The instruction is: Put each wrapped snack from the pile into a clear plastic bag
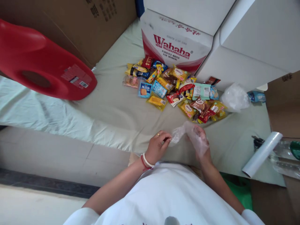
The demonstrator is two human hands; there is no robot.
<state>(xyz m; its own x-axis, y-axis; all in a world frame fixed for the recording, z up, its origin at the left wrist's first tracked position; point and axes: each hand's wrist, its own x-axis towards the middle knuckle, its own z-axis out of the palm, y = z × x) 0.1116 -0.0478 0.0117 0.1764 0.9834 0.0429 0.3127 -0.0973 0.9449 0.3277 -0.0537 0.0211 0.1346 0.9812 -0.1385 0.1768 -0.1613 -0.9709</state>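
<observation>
A thin clear plastic bag [187, 131] stretches between my two hands near the table's front edge. My left hand [159, 143] pinches one end of it between thumb and fingers; a ring and a white bead bracelet show on this side. My right hand [202, 140] is closed on the other end, with the film draped over its fingers and partly hiding them. Just beyond the hands lies a loose pile of small wrapped snacks [173, 84] in yellow, blue, red and brown packets. To the pile's right sits a crumpled clear plastic bundle [235, 97].
A large red jug [47, 62] lies at the left. Behind the pile stands a Wahaha carton [173, 47], with white boxes [248, 53] to its right. A roll of plastic film [262, 154] and clear bottles [287, 159] lie at the right edge. Pale cloth [112, 115] covers the table.
</observation>
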